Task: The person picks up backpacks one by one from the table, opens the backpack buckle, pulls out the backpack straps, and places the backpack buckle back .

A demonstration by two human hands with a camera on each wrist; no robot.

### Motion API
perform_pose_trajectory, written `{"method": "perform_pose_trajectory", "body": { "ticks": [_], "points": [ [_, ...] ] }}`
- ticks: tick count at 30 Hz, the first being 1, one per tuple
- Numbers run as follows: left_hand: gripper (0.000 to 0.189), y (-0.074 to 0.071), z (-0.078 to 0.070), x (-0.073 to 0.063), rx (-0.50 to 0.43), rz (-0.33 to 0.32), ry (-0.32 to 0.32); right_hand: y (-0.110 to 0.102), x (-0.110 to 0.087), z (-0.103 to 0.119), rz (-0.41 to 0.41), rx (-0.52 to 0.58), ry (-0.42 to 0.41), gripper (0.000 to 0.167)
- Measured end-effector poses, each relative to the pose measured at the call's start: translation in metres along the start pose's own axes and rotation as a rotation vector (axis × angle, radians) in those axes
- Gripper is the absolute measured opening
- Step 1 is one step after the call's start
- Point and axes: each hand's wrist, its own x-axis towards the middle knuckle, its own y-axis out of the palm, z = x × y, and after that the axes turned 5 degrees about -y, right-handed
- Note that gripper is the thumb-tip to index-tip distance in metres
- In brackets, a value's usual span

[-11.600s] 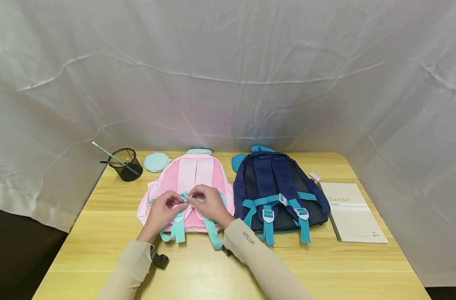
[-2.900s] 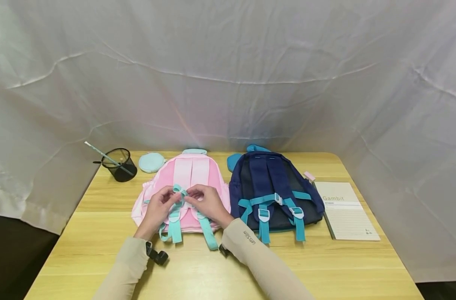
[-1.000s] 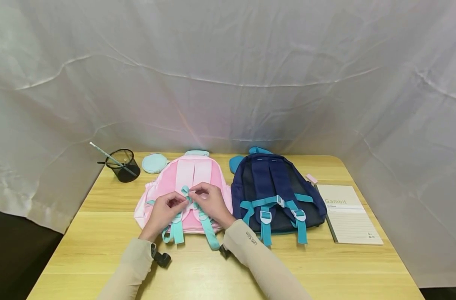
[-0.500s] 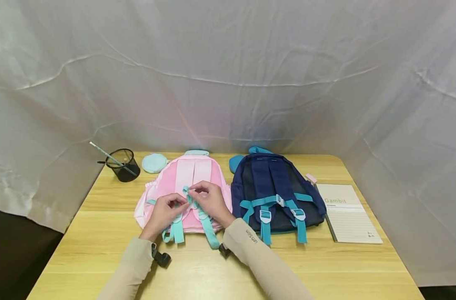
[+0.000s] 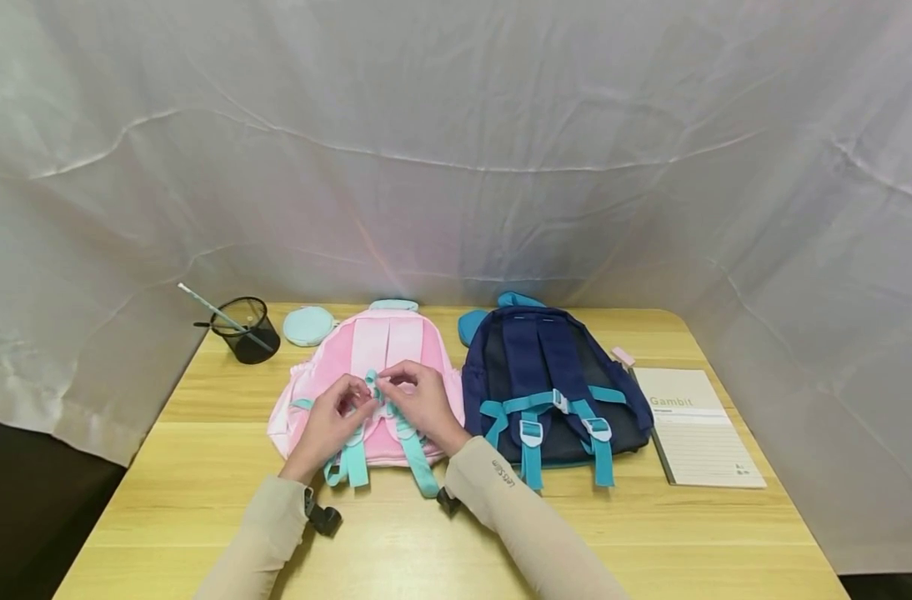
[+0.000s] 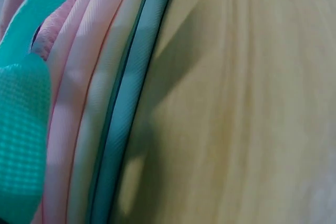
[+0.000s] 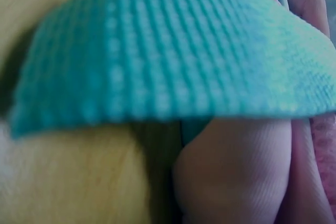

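Observation:
A pink backpack (image 5: 328, 350) lies on the table with its shoulder straps facing up. Over its lower middle, my left hand (image 5: 332, 421) and right hand (image 5: 422, 404) meet at a teal webbing strap (image 5: 371, 379). Thumb and fingers of each hand pinch that strap, which stands up in a small fold between the fingertips. Below the hands, loose strap tails (image 5: 418, 467) hang over the bag's near edge. In the left wrist view the bag's pink and teal side (image 6: 89, 77) shows; a teal strap tail (image 7: 173, 51) fills much of the right wrist view.
A navy backpack (image 5: 538, 350) with blue straps lies right beside the pink one. Farther right are a notebook (image 5: 696, 433) and a pink eraser (image 5: 623, 357). At the far left stands a black mesh pen cup (image 5: 255, 342), with a round pale blue pouch (image 5: 309, 326) near it.
Earlier, a teal loop stood up between the fingertips; now it is smaller and narrower. Both hands have shifted only slightly over the same spot. The navy backpack stays in place.

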Motion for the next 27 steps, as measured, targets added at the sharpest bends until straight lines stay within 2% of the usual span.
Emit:
{"method": "perform_pose_trajectory", "body": {
  "ticks": [6,15,20,27],
  "points": [
    [0.008,0.0,0.0001,-0.0012,-0.012,0.014,0.011,0.0004,-0.0009,-0.0007,0.023,-0.012,-0.005,0.01],
    [0.005,-0.0012,-0.0016,-0.0033,0.005,0.036,0.01,0.0017,0.0,-0.0039,0.007,-0.039,-0.045,0.011],
    [0.008,-0.0005,0.0004,-0.0039,0.029,0.046,0.041,0.0011,0.001,-0.0023,-0.003,-0.025,-0.042,0.011],
    [0.01,0.0001,-0.0018,-0.0032,0.05,0.029,0.042,-0.0012,0.0015,0.0005,-0.016,0.012,-0.032,0.011]
  ]
}}
